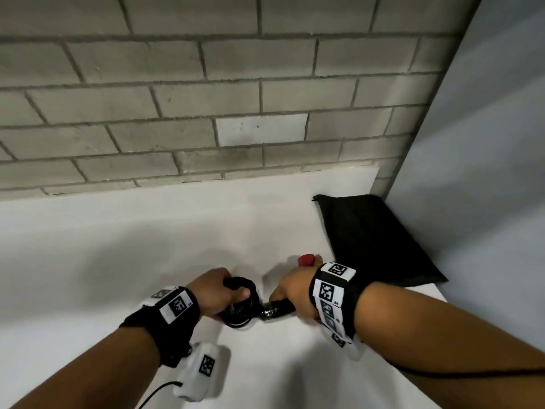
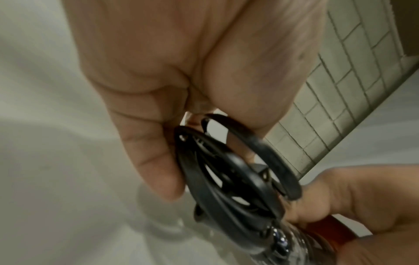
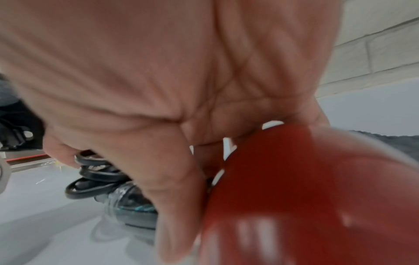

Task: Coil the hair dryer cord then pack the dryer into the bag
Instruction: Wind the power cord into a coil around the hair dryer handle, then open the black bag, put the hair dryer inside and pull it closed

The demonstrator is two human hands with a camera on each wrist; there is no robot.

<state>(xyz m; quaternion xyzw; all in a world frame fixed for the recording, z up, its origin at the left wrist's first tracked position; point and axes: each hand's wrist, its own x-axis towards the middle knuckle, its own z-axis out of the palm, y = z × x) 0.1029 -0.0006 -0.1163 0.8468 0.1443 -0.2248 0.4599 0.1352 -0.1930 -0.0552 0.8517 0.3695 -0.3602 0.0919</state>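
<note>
The black cord [image 1: 241, 305] is wound into several loops just above the white table. My left hand [image 1: 215, 293] grips the coil [image 2: 229, 172], fingers and thumb curled round its loops. My right hand [image 1: 295, 293] is wrapped round the red hair dryer [image 1: 306, 260], whose dark handle end [image 1: 277, 309] with a shiny collar points at the coil. In the right wrist view the red body [image 3: 306, 188] fills the lower right and the loops [image 3: 90, 181] lie beyond my thumb. The black bag [image 1: 374, 240] lies flat at the back right, away from both hands.
The white table [image 1: 118, 246] meets a grey brick wall [image 1: 206, 98] at the back and a plain grey wall [image 1: 486, 172] on the right. A thin cable [image 1: 153, 394] runs from my left wrist device near the front edge.
</note>
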